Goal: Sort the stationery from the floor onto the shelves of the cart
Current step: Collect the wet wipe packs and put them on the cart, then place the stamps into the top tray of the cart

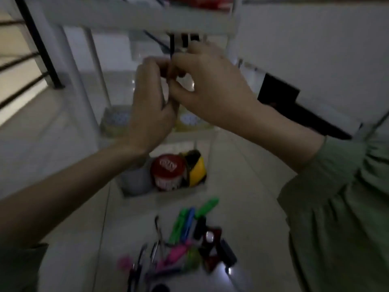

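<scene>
Both hands raised together in front of the white cart (69, 66), at the height of its middle level. Left hand (150, 106) with fingers curled, pinching something small and dark at the fingertips; too blurred to name. Right hand (207, 89) with fingers curled too, closed round a thin dark stick-like item that points up toward the shelf above; cannot tell exactly what kind. Hands touching each other at the fingertips. Green sleeve (336, 197) on the right arm.

Lower and nearer, a low shelf of the cart holding a grey cup (134, 180), a red-lidded jar (167, 172) and a yellow object (196, 168), side by side. Nearest, on the pale floor (242, 186), the remaining stationery pile (181, 247): green, blue and pink markers, dark clips and some black pieces, lying mixed and touching.
</scene>
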`<act>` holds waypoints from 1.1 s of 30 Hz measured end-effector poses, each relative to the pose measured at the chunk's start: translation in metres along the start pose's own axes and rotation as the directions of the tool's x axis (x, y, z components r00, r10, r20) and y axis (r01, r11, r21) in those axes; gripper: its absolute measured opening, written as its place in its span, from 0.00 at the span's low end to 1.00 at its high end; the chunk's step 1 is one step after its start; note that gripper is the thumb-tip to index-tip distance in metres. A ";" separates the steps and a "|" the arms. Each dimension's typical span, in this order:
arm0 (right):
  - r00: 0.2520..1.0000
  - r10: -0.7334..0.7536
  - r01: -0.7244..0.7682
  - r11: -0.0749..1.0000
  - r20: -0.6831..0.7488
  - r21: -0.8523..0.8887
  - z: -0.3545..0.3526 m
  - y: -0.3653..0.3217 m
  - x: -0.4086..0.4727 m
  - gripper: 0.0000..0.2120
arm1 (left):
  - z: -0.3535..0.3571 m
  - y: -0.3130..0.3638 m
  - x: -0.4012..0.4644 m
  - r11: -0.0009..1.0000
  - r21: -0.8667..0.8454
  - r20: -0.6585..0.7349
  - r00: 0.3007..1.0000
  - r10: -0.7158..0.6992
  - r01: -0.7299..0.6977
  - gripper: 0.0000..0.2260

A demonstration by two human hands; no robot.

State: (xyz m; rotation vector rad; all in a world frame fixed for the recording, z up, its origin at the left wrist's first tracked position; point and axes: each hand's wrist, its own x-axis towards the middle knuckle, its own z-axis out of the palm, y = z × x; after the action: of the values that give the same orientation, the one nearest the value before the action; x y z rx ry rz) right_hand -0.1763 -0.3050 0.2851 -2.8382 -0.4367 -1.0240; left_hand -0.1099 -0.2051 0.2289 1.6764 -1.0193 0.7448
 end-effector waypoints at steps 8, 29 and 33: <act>0.623 0.240 -0.256 0.962 0.745 -0.097 0.076 0.033 -0.164 0.12 | -0.001 -0.028 -0.191 0.900 0.393 0.780 0.450 -0.435 0.190 0.12; -0.020 0.326 -0.698 0.672 0.945 -0.246 0.151 0.005 -0.363 0.16 | 0.015 -0.015 -0.315 0.705 0.663 0.689 -0.163 -0.706 -0.250 0.28; -0.052 0.234 -0.808 0.561 0.971 -0.179 0.155 0.001 -0.345 0.10 | 0.024 -0.020 -0.305 0.690 0.640 0.729 -0.019 -0.685 -0.337 0.25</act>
State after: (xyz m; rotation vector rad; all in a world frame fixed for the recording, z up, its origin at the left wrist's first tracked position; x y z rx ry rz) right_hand -0.3346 -0.3587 -0.0545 -2.2542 0.4640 1.0527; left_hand -0.2313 -0.1403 -0.0446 3.1678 -1.4033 -0.7938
